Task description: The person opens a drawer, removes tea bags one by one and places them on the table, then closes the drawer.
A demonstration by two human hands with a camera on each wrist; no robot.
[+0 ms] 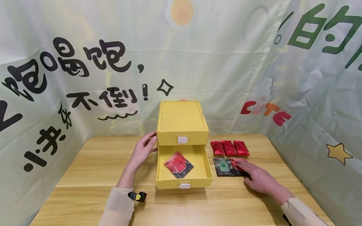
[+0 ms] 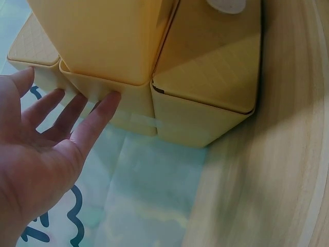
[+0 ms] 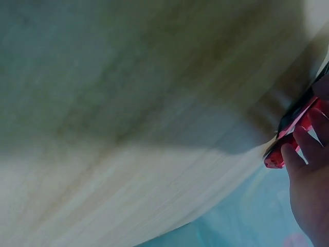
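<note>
A yellow drawer cabinet [image 1: 182,121] stands on the table, its upper drawer closed and the drawer below pulled out. In that open drawer [image 1: 202,169] lies a red and black square packet [image 1: 178,164]. My left hand [image 1: 142,150] touches the cabinet's left side with extended fingers; the left wrist view shows the fingertips [image 2: 114,96] against the yellow wall. Over on the right, my right hand [image 1: 260,177] rests its fingers on another red and black packet [image 1: 234,163], covering much of it. A black packet with a green label [image 1: 224,167] lies beside that one.
Behind the packets, three shiny red sachets [image 1: 229,148] lie in a row. The wooden table [image 1: 93,188] is bordered at the back and sides by a printed cloth [image 1: 198,72]. The open drawer juts toward the front of the table.
</note>
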